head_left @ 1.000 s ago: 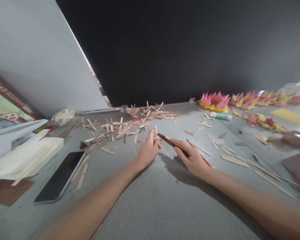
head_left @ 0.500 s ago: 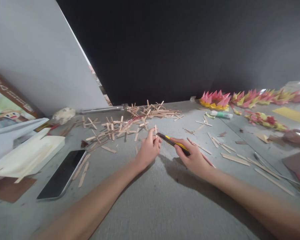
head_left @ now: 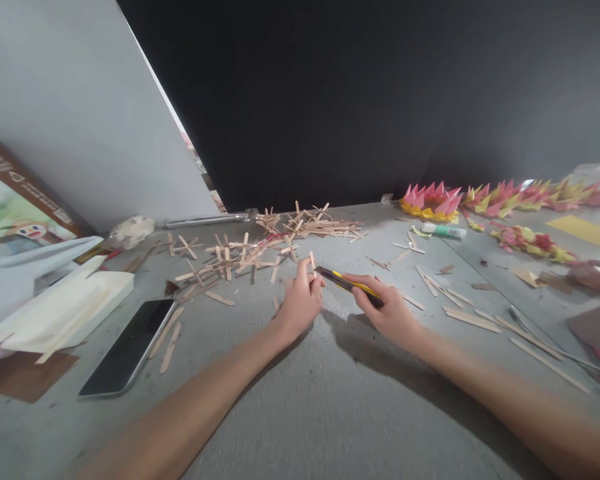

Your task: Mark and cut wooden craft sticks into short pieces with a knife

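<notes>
Between the fingers of my left hand [head_left: 303, 299] a small wooden craft stick [head_left: 313, 260] stands nearly upright, its lower part hidden by the fingers. My right hand [head_left: 387, 308] is closed around a black and yellow utility knife [head_left: 353, 285]. The knife's front end points left and lies right by the stick and my left fingertips; I cannot tell whether the blade touches the wood. Just beyond both hands spreads a heap of craft sticks [head_left: 325, 227], several of them joined in crosses.
A phone [head_left: 127, 350] and a white paper tray [head_left: 105, 293] lie on the left. Loose sticks [head_left: 473, 320], a glue stick [head_left: 444, 231] and pink and yellow folded-paper pieces [head_left: 431, 201] are on the right. A dark panel [head_left: 330, 100] closes off the back.
Both hands keep nearly the same pose, the knife still beside the stick. The whole view has shifted slightly. A thin reddish stick by my right hand no longer shows.
</notes>
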Demonstrator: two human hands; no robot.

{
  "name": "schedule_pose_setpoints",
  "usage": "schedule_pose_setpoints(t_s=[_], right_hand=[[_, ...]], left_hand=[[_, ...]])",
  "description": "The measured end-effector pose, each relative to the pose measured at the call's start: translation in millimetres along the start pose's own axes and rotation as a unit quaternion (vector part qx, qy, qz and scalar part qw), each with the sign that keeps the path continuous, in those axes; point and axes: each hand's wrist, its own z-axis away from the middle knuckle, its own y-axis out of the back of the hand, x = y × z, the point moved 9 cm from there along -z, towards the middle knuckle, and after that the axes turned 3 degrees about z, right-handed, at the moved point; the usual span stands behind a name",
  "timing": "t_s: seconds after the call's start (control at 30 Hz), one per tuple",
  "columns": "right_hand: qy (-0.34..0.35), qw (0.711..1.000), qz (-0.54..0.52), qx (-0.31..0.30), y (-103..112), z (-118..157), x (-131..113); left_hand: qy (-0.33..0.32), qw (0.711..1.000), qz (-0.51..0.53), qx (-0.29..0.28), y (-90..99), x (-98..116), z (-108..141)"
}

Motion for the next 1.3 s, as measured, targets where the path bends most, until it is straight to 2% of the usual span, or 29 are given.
schedule_pose_setpoints(t_s=[0.13, 0.27, 0.4, 0.57, 0.7, 0.87, 1.13, 1.3], right_hand=[[-0.016, 0.999, -0.04, 0.004, -6.0, 6.4, -0.1], [-0.032, 0.999, -0.042, 0.0, 7.2, -2.0, 2.3], [-0.036, 0.998, -0.053, 0.002, 17.7, -11.2, 3.9], [-0.02, 0.997, -0.07, 0.033, 4.4, -1.2, -3.9], [-0.012, 0.997, -0.063, 0.047, -2.8, 6.7, -7.6], [-0.021, 0.998, -0.056, 0.011, -1.0, 3.3, -4.6], [0.017, 0.996, -0.008, -0.082, 8.6, -10.1, -21.1], [0.004, 0.996, 0.06, -0.069, 5.1, -9.5, -27.5]], left_hand=[[0.0, 1.0, 0.011, -0.001, 1.2, -0.6, -1.3], [-0.031, 0.999, -0.029, -0.027, -1.8, -0.3, -1.3], [-0.022, 0.999, -0.027, -0.037, -3.9, -0.4, 0.3], [0.019, 0.999, 0.026, -0.005, 1.1, 0.6, 0.7], [0.013, 0.999, 0.029, 0.011, 4.2, 2.1, 0.3], [0.012, 1.0, 0.018, -0.009, -1.4, -2.7, -0.4], [0.037, 0.99, 0.129, -0.03, -13.7, -7.4, -5.6], [0.076, 0.969, 0.227, -0.066, -25.9, -18.6, -10.6]])
